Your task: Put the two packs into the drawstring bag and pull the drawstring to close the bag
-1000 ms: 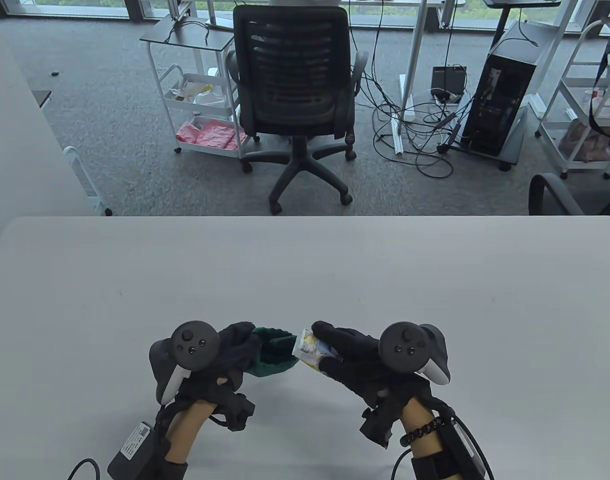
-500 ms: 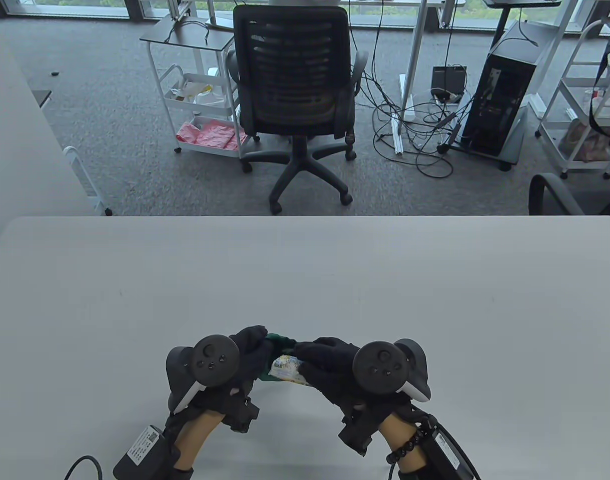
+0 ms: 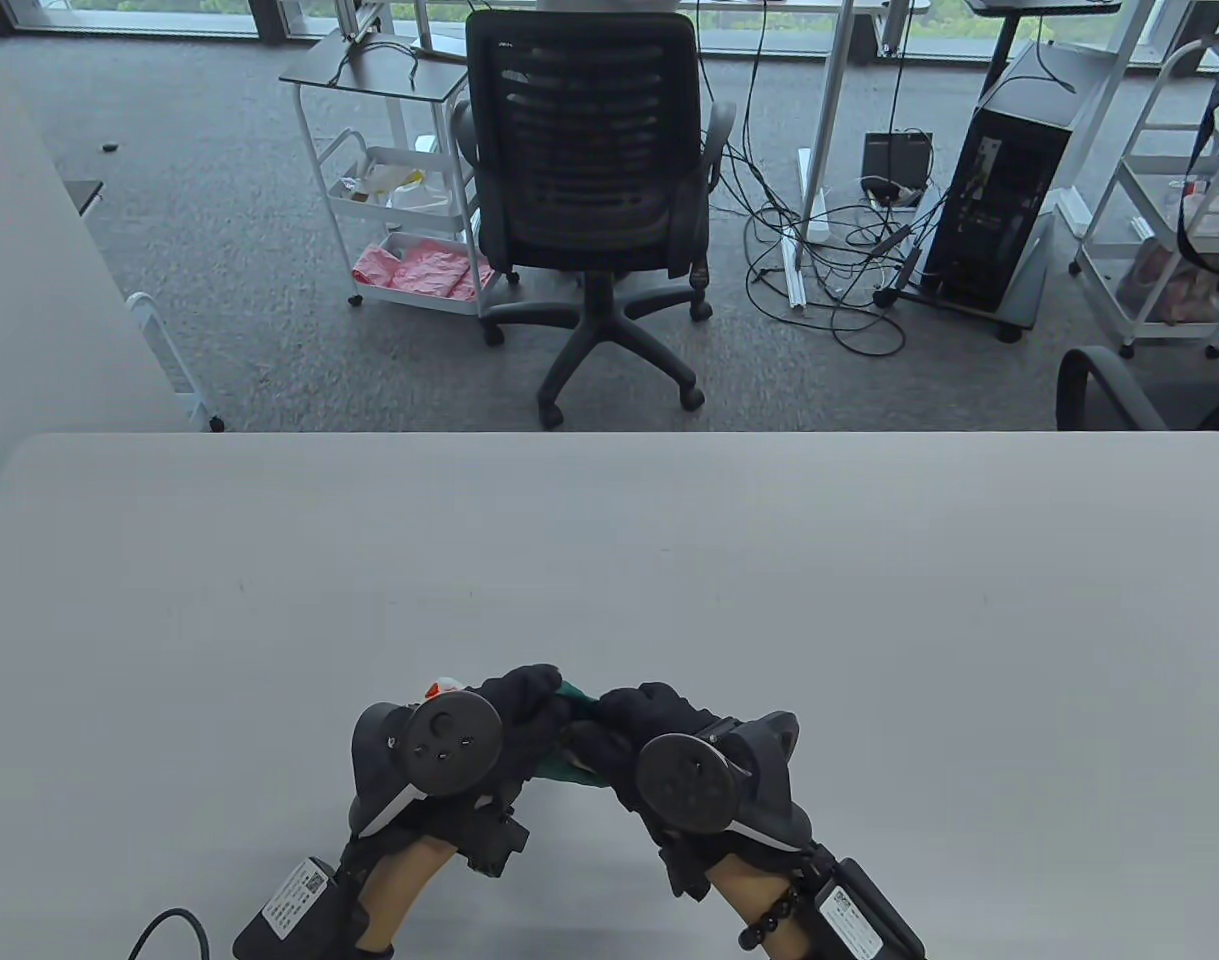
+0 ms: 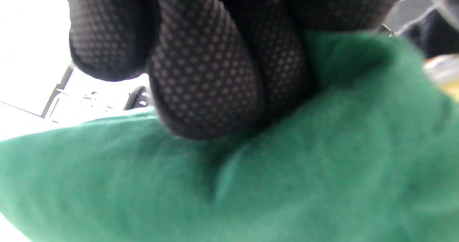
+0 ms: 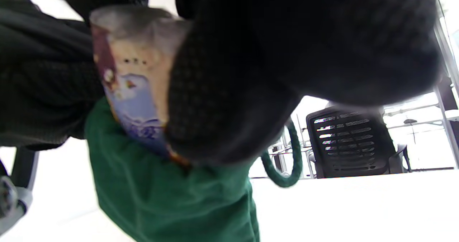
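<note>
My left hand (image 3: 525,700) grips the green drawstring bag (image 3: 567,768) near the table's front edge; its fingers (image 4: 204,73) curl over the green cloth (image 4: 251,184). My right hand (image 3: 621,716) holds a printed pack (image 5: 133,88) by its upper end, and the pack's lower end is sunk into the bag (image 5: 168,199). In the table view the pack is hidden behind the hands. A green drawstring loop (image 5: 288,163) hangs beside the bag. A small red-and-white bit (image 3: 445,688) shows by the left tracker; I cannot tell what it is. No second pack shows clearly.
The grey table (image 3: 869,600) spreads beyond the hands. Behind its far edge stands a black office chair (image 3: 589,150), with a white cart (image 3: 399,200) to its left and a computer tower (image 3: 999,180) at the right.
Both hands have come together near the front edge. The right hand carried the pack leftward into the bag's mouth and turned over; the pack is now out of sight from above.
</note>
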Motion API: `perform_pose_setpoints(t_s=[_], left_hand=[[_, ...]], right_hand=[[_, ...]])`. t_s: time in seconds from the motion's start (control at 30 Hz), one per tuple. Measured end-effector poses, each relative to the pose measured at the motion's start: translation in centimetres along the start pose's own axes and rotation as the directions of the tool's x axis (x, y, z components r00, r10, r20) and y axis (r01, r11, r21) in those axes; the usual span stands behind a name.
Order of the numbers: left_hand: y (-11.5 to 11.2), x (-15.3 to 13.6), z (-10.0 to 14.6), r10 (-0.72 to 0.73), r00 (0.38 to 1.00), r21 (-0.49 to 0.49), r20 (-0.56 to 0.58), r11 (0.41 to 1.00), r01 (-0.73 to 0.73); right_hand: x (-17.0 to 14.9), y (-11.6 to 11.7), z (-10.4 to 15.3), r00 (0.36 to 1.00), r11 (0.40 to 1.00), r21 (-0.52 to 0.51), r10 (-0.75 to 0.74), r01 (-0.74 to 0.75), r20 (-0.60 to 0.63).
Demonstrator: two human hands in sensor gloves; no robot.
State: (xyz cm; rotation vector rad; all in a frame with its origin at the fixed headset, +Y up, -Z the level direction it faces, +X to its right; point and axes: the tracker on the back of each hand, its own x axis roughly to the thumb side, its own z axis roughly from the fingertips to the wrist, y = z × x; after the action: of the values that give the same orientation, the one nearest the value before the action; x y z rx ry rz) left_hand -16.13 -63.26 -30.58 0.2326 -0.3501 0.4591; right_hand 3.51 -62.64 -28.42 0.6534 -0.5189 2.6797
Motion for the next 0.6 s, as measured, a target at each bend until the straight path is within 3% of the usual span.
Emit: perform_pose_setpoints(t_s=[0.3,0.6], left_hand=[[0.1,-0.7,-0.1,0.082,0.996,0.001,-0.034,0.997,-0.082],[0.0,-1.4,-0.1,0.123,0.990,-0.003,-0.066,0.992,-0.124]], right_hand=[[-0.6,-1.3,0.2,0.999,0.998,-0.049,-0.048,0.047,-0.024],[-1.3,-2.0,0.3,0.997,0.996,-0.054,0.071,-0.072,-0.027]])
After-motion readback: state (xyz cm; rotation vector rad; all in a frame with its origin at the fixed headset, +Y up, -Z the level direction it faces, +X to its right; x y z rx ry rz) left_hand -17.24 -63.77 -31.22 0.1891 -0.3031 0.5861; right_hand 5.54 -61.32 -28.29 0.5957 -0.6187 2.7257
